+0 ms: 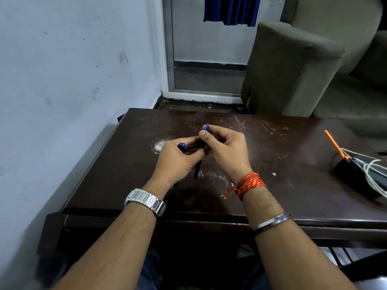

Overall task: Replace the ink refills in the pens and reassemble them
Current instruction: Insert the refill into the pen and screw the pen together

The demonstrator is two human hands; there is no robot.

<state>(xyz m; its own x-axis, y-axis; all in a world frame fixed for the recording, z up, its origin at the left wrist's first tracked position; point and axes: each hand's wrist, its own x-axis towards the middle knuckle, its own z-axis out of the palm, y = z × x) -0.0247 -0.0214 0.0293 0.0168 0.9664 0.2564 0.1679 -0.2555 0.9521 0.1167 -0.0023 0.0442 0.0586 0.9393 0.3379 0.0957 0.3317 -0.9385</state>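
Observation:
My left hand (178,158) is closed around a pen part with a blue end (181,145) that pokes out past the fingers. My right hand (227,149) pinches a blue pen tip piece (207,127) between thumb and forefinger, its fine point sticking up. A black pen barrel (197,169) slants down from between the two hands toward the dark wooden table (272,143); which hand grips it is hidden. Both hands are held close together, just above the table's middle.
At the table's right edge lies a black box (354,170) with white cables (374,174) and an orange strip (334,143). A pale wall runs along the left. A grey sofa (293,65) stands behind the table, beside a glass door.

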